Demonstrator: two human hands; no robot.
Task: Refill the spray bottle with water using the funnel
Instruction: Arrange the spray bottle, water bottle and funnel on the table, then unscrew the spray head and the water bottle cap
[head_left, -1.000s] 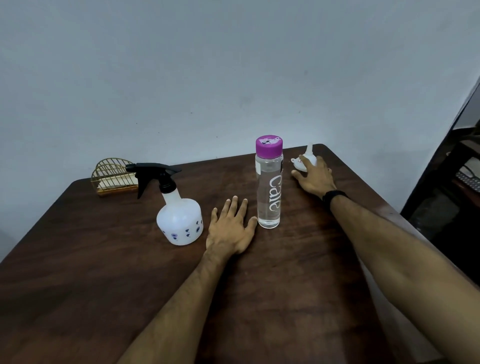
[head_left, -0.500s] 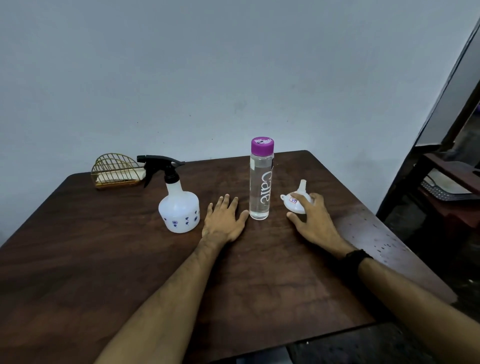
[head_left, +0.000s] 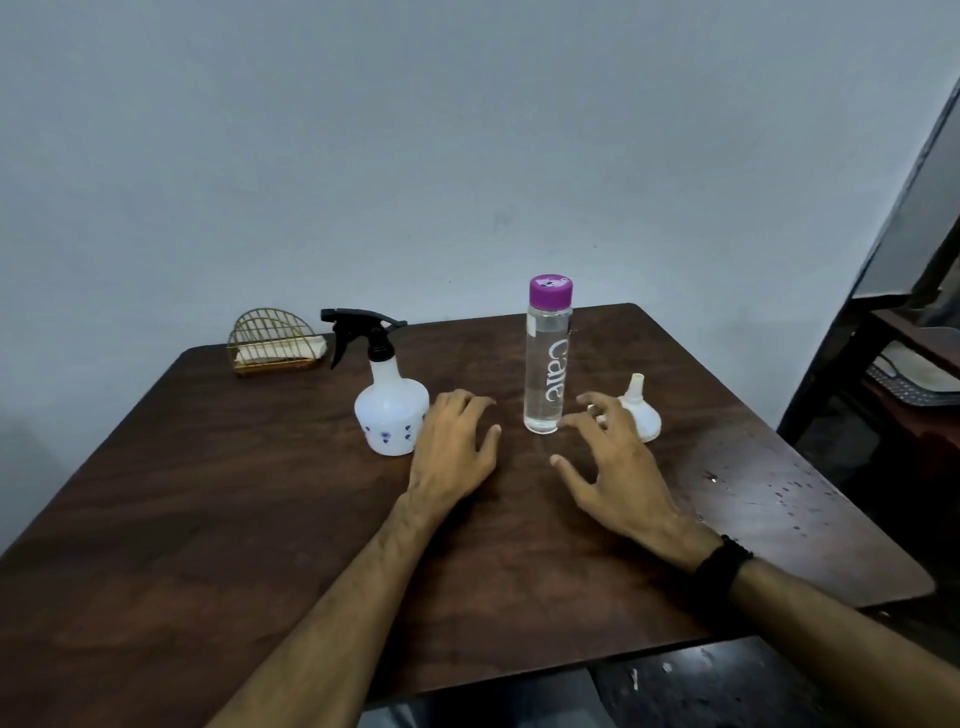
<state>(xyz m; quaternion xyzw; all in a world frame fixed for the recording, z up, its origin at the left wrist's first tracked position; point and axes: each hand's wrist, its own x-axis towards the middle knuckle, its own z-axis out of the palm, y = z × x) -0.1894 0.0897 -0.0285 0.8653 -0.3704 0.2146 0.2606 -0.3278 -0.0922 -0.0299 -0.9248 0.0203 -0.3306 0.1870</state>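
A white spray bottle (head_left: 390, 411) with a black trigger head stands on the dark wooden table (head_left: 260, 519). To its right stands a clear water bottle (head_left: 548, 364) with a purple cap. A white funnel (head_left: 640, 410) sits mouth-down, spout up, right of the water bottle. My left hand (head_left: 453, 447) rests on the table beside the spray bottle's base, fingers loosely bent and holding nothing. My right hand (head_left: 613, 467) hovers with spread, relaxed fingers just in front of the funnel and holds nothing.
A gold wire napkin holder (head_left: 274, 340) stands at the back left corner against the wall. Water droplets (head_left: 779, 493) speckle the table's right side. A dark chair or shelf with items (head_left: 909, 374) stands off the right edge.
My right hand has let go of the funnel, which now stands near the water bottle, and drew back a little. My left hand's fingers have curled slightly.
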